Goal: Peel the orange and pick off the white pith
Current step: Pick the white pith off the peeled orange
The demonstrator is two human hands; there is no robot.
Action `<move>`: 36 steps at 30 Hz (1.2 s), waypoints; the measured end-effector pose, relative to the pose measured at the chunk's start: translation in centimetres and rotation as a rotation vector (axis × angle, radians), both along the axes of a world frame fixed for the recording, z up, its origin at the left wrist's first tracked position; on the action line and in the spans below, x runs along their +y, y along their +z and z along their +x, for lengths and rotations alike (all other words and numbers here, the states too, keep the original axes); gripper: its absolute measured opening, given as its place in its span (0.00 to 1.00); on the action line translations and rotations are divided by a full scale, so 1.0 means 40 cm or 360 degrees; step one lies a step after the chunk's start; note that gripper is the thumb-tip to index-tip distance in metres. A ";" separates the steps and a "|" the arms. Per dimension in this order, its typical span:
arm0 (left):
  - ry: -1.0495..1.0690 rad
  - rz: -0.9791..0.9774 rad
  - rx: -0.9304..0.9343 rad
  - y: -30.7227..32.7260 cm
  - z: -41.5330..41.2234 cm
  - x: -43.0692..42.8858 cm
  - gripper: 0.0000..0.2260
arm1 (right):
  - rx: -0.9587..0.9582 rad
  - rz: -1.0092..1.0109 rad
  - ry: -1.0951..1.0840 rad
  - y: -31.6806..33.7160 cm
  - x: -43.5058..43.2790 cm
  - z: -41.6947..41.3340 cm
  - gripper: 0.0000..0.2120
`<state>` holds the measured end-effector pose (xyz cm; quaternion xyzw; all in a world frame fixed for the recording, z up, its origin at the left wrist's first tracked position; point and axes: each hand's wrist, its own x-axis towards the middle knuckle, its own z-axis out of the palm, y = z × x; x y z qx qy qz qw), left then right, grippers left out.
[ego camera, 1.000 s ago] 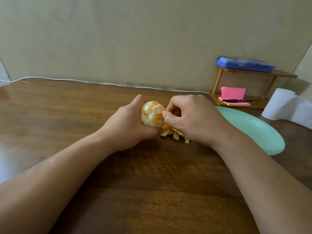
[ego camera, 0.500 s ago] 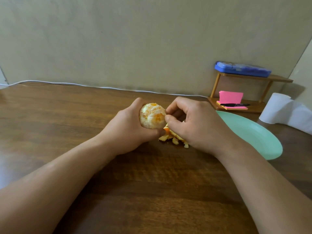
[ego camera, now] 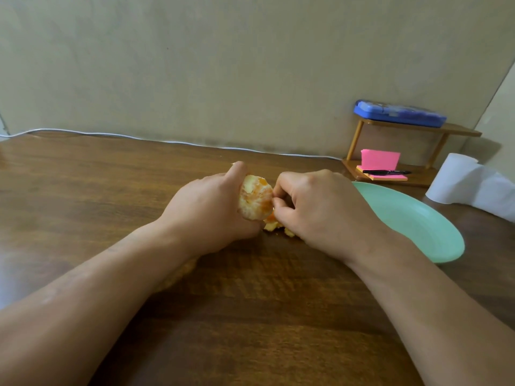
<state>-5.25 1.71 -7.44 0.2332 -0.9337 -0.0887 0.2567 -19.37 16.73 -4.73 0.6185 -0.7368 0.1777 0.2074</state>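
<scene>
Orange [ego camera: 255, 197] flesh faces up and toward the right because the left hand [ego camera: 211, 210] wraps the fruit from the left and from below, fingers curled round it, low over the middle of the table [ego camera: 111, 176]. That grip reads as a clamp: it steadies the fruit and presents one patch to the other hand.

The right hand [ego camera: 315, 207] comes in from the right with its fingers bent, thumb and forefinger pinched against the orange's right flank, where white pith [ego camera: 249, 206] webs the segments (whether a strand is actually caught between them is too small to tell). No rind shows on any visible face, so I judge the peeling done and the pith picking under way, with a good deal of white left.

Peel scraps [ego camera: 274, 226] lie on the table right under the two hands, partly hidden by the right one. They were probably dropped where they came off, and working this low keeps such bits from scattering.

A green plate [ego camera: 418, 227] lies just beside the right wrist, near enough to take the cleaned fruit without a reach. A paper roll [ego camera: 459, 185] stands beyond it, likely for sticky fingers. The little wooden shelf [ego camera: 412, 129] is well apart and plays no part.
</scene>
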 end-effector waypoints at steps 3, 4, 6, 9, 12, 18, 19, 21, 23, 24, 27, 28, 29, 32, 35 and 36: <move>-0.0033 -0.0094 0.0003 -0.001 -0.003 0.003 0.28 | 0.0016 -0.0022 -0.0031 -0.005 0.000 0.002 0.07; -0.0046 -0.0111 0.0003 -0.001 -0.003 0.004 0.28 | 0.0004 -0.0028 -0.0039 -0.007 -0.001 0.003 0.07; -0.0062 -0.0129 0.0007 -0.002 -0.004 0.005 0.28 | -0.0041 -0.0060 -0.0044 -0.011 -0.002 0.003 0.06; -0.0069 -0.0077 0.0029 -0.004 -0.003 0.004 0.28 | -0.0072 -0.0122 -0.0046 -0.018 -0.007 0.002 0.06; -0.0076 0.0082 0.0047 -0.005 0.001 0.000 0.30 | -0.0243 -0.0190 -0.0043 -0.023 -0.008 -0.005 0.06; -0.0149 0.0356 0.0069 -0.002 0.005 -0.004 0.32 | -0.0791 -0.0160 0.0089 -0.020 0.007 -0.031 0.05; -0.0139 0.0344 0.0080 0.000 0.005 -0.005 0.31 | -0.0797 -0.0135 0.0097 -0.020 0.009 -0.033 0.04; -0.0106 0.0288 0.0096 0.001 0.004 -0.007 0.30 | -0.0786 -0.0080 0.0098 -0.019 0.012 -0.034 0.01; -0.0081 0.0209 0.0090 0.002 0.003 -0.005 0.30 | -0.0737 -0.0060 0.0074 -0.018 0.011 -0.030 0.01; -0.0071 0.0167 0.0082 0.002 0.002 -0.004 0.30 | -0.0697 -0.0067 0.0057 -0.018 0.010 -0.030 0.02; -0.0059 0.0057 0.0073 -0.001 -0.002 0.001 0.29 | -0.0519 -0.0105 0.0009 -0.016 0.006 -0.024 0.03; -0.0057 0.0030 0.0079 -0.001 -0.004 0.003 0.29 | -0.0440 -0.0118 -0.0001 -0.018 0.004 -0.022 0.04; -0.0052 0.0008 0.0082 -0.002 -0.005 0.005 0.28 | -0.0366 -0.0129 -0.0011 -0.020 0.001 -0.018 0.04; -0.0043 -0.0035 0.0098 -0.005 -0.008 0.009 0.29 | -0.0243 -0.0174 -0.0047 -0.029 -0.007 -0.010 0.05; -0.0059 0.0028 0.0152 -0.006 -0.008 0.013 0.29 | -0.0312 -0.0274 -0.0072 -0.034 -0.013 -0.009 0.06; -0.0063 0.0076 0.0172 -0.005 -0.007 0.014 0.29 | -0.0369 -0.0312 -0.0065 -0.034 -0.014 -0.010 0.06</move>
